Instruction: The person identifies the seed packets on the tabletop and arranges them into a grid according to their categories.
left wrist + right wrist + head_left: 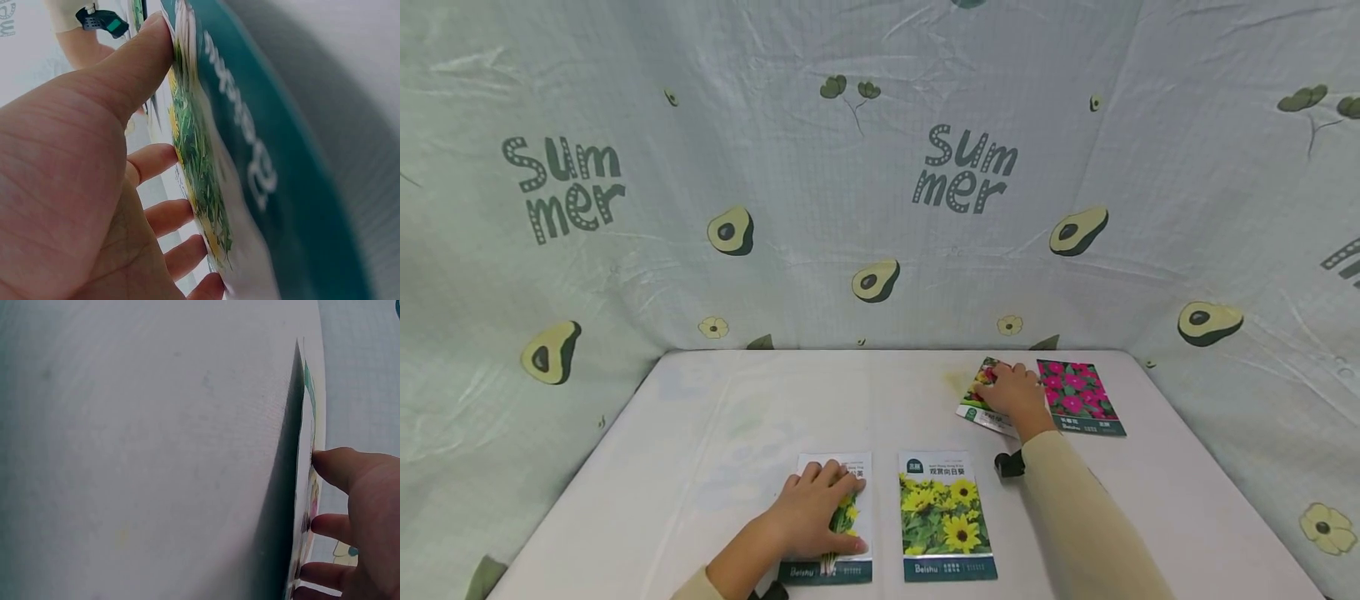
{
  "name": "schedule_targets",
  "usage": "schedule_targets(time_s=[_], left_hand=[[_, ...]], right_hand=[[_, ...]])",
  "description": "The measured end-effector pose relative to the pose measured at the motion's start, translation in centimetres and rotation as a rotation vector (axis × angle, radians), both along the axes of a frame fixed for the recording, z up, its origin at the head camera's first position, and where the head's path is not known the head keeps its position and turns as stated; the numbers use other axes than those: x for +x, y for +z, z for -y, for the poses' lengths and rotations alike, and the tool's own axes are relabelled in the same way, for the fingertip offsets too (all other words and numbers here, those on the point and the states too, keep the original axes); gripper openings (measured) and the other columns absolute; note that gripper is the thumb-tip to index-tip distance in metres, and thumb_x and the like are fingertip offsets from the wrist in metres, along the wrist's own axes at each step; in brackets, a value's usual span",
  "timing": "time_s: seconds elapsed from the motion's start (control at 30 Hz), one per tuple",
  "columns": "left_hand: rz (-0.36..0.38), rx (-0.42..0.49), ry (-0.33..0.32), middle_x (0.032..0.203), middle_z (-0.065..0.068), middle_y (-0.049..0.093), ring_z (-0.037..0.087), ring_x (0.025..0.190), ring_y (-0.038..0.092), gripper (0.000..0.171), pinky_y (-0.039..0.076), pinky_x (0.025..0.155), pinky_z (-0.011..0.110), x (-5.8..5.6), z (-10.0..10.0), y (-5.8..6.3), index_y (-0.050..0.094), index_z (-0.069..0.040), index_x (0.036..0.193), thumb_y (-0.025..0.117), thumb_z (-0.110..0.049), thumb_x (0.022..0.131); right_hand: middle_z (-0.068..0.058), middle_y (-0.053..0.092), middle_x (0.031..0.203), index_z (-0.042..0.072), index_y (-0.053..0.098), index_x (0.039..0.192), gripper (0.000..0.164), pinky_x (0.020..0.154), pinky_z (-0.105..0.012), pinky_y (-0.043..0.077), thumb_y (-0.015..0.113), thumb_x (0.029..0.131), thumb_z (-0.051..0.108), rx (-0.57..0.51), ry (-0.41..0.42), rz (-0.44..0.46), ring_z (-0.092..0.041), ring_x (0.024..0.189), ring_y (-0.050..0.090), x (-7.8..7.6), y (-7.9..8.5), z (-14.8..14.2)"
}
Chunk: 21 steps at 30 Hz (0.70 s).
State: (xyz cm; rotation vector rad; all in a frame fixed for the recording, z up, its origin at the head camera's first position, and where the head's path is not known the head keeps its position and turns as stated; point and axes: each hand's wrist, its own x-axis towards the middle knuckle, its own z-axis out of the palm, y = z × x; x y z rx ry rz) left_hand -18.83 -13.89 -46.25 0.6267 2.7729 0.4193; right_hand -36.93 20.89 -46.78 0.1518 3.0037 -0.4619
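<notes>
My left hand (814, 510) rests spread over a seed packet (850, 573) with yellow flowers and green leaves, at the front of the table. In the left wrist view, its thumb and fingertips touch the printed face of that packet (200, 144). At the back right, my right hand (1017, 395) lies over a tilted seed packet (976, 414) with a colourful picture, partly hidden by the hand. The right wrist view has the thumb and fingertips against this packet's face (304, 444), and a shadow runs along its edge.
A sunflower seed packet (947, 517) lies right of my left hand. Beside my right hand is a seed packet with pink flowers (1078, 392). The white table (760, 400) meets a hanging avocado-print cloth (805, 225) at its back and sides.
</notes>
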Motion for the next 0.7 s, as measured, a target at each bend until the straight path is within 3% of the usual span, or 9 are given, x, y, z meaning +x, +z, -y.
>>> schedule_targets(time_s=[0.27, 0.5, 0.7], left_hand=[[-0.003, 0.011, 0.002, 0.138, 0.003, 0.047, 0.027, 0.119, 0.042, 0.083, 0.036, 0.088, 0.05, 0.1, -0.1, 0.0, 0.056, -0.027, 0.146, 0.076, -0.07, 0.078], [0.014, 0.01, -0.004, 0.138, 0.005, 0.046, 0.031, 0.12, 0.042, 0.082, 0.037, 0.09, 0.053, 0.2, -0.3, 0.7, 0.055, -0.024, 0.147, 0.077, -0.066, 0.08], [0.009, 0.013, 0.005, 0.139, 0.005, 0.047, 0.03, 0.119, 0.042, 0.083, 0.037, 0.09, 0.053, 0.0, -0.7, 0.6, 0.056, -0.024, 0.146, 0.077, -0.068, 0.079]], right_hand=[[-0.034, 0.023, 0.157, 0.004, 0.029, 0.16, 0.078, 0.117, -0.07, 0.022, 0.049, 0.104, 0.053, -0.047, 0.015, 0.044, -0.056, 0.148, 0.017, -0.2, -0.4, -0.3], [-0.032, 0.021, 0.157, 0.008, 0.028, 0.162, 0.078, 0.118, -0.07, 0.016, 0.049, 0.103, 0.054, -0.08, 0.021, 0.093, -0.056, 0.146, 0.016, -0.9, -0.2, -0.5], [-0.031, 0.018, 0.158, 0.01, 0.026, 0.162, 0.08, 0.119, -0.07, 0.014, 0.049, 0.102, 0.057, -0.097, 0.021, 0.123, -0.055, 0.147, 0.013, -1.7, -0.5, -0.9]])
